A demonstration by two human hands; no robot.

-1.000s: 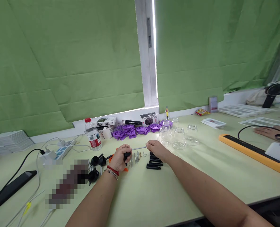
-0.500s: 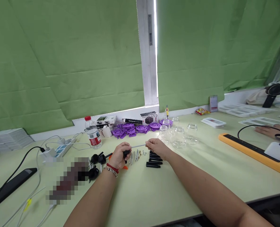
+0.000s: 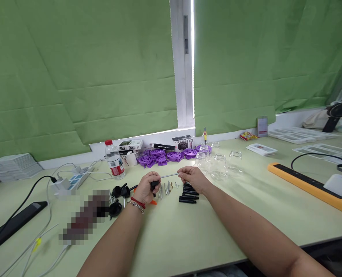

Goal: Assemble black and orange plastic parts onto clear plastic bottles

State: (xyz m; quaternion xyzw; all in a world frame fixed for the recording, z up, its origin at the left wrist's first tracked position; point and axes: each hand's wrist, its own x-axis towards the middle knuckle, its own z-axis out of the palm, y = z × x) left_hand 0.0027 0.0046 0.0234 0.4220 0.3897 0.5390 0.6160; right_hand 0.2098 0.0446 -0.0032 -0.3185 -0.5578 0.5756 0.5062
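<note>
My left hand is closed round a black plastic part with a thin metal rod sticking out to the right. The fingertips of my right hand pinch the far end of that rod; whether they also hold something small there is hidden. Below the rod lie several loose metal rods and small pieces. Black tubes lie in a row under my right hand. Left of my left hand are black knob-like parts, and an orange piece shows partly behind my wrist.
Purple plastic parts lie along the back, with small boxes behind. Clear glass jars stand right of them. A water bottle and a power strip with cables are at left; an orange-edged bar lies at right.
Both hands keep their hold on the part and rod, with hardly any movement. The view has shifted slightly. Another person's hand at the far right has gone out of sight.
</note>
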